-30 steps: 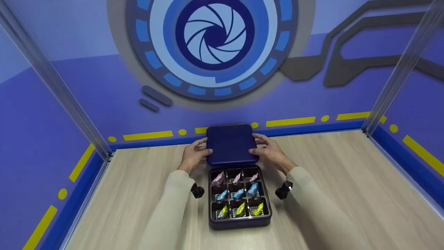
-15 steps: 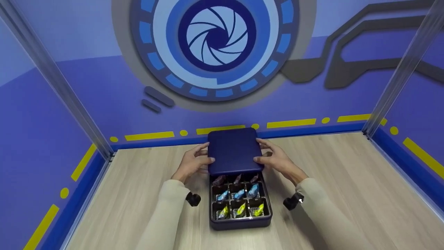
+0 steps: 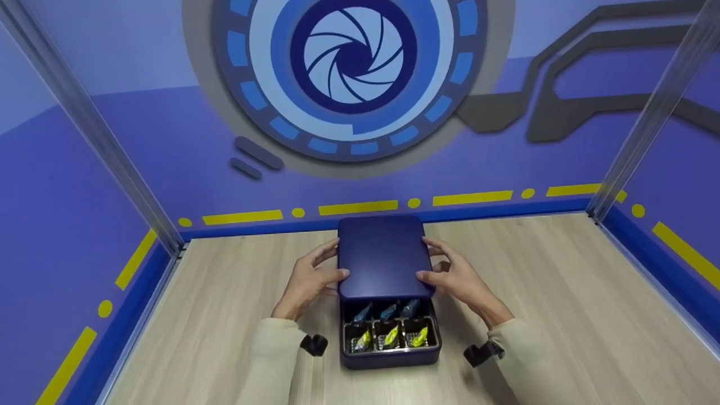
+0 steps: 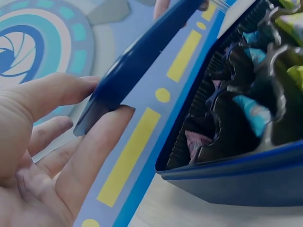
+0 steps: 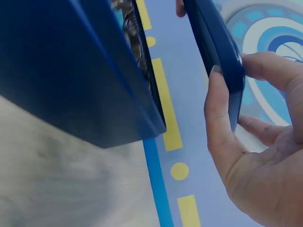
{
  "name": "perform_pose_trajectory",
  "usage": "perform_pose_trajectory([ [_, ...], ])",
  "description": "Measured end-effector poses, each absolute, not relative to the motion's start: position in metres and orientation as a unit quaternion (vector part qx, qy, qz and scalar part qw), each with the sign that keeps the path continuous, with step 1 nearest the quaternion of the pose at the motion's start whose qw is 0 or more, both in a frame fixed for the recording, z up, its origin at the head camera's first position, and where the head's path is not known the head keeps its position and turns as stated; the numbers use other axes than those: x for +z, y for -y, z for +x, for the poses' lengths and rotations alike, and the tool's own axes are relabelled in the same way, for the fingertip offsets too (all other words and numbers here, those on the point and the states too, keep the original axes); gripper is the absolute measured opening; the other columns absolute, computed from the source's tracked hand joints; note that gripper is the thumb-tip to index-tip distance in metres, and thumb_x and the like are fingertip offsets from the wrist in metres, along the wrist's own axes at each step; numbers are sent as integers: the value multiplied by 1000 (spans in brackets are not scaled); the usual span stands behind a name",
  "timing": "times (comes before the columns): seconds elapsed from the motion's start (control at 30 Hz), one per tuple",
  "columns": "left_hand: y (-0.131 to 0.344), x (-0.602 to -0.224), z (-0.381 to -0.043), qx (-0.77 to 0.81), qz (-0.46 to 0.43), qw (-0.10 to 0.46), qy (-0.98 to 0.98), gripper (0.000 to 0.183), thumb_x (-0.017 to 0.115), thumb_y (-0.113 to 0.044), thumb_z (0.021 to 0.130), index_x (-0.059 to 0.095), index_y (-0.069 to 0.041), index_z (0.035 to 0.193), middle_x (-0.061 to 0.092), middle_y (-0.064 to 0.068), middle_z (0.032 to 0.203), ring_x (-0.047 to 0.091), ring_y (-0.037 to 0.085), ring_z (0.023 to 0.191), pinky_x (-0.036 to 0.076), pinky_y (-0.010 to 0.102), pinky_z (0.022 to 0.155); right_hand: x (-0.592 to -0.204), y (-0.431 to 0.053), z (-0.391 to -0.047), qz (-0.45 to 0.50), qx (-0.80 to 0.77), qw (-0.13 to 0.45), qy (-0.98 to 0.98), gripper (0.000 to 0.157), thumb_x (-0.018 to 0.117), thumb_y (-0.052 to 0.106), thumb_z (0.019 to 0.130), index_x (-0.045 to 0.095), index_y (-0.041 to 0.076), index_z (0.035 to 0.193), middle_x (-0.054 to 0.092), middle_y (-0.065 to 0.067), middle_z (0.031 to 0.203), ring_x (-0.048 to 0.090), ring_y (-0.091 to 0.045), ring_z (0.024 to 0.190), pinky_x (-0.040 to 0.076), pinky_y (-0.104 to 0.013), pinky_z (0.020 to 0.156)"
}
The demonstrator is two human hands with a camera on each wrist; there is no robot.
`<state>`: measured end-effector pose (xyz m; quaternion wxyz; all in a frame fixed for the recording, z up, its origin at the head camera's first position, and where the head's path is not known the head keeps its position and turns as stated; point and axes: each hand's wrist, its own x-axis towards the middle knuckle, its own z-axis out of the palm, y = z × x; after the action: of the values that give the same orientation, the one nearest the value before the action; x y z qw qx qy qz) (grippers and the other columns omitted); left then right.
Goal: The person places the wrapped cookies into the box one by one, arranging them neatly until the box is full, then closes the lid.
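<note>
A dark blue lid is held by its two sides over the far part of a matching box. My left hand pinches the lid's left edge, and my right hand pinches the right edge. Both wrist views show a gap between lid and box. Inside the box is a black divided tray with one wrapped candy per compartment. Yellow candies fill the near row, with blue candies in shade behind them. The far row is covered by the lid in the head view; a pink candy shows in the left wrist view.
The box stands on a light wooden table. A blue-purple printed wall rises behind, with side panels left and right. Metal posts stand at the corners. A black wrist device sits at each cuff.
Both hands have brought the lid nearer over the box. It now hides the far row of pink candies and shades the blue ones. The box has stayed put.
</note>
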<state>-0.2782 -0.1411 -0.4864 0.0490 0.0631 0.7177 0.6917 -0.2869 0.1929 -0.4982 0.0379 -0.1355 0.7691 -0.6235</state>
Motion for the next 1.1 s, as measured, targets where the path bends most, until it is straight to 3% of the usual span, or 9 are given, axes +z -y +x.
perform_pose_trajectory([
  [0.4,143,-500,-238,700,62,33,-711,74,84,-7,90,54,-13,157,56,19,152,74,25,77,64,42,62,-501,-191,-251,-132,-613,30,-778,79,83,6,91,45,9,161,48,-23,142,60,-19,85,56,-32,58],
  [0.7,139,-505,-217,722,54,38,-688,77,85,-6,89,52,-8,158,55,22,152,77,32,86,65,40,63,-508,-193,-235,-120,-618,44,-776,77,83,6,91,47,8,159,49,-24,137,60,-21,86,50,-26,59],
  [1.1,132,-508,-198,726,28,40,-686,76,86,-6,88,54,-8,157,54,22,154,77,25,87,63,36,60,-509,-194,-220,-112,-604,35,-788,77,84,7,91,47,4,158,53,-24,134,62,-26,89,55,-28,67],
])
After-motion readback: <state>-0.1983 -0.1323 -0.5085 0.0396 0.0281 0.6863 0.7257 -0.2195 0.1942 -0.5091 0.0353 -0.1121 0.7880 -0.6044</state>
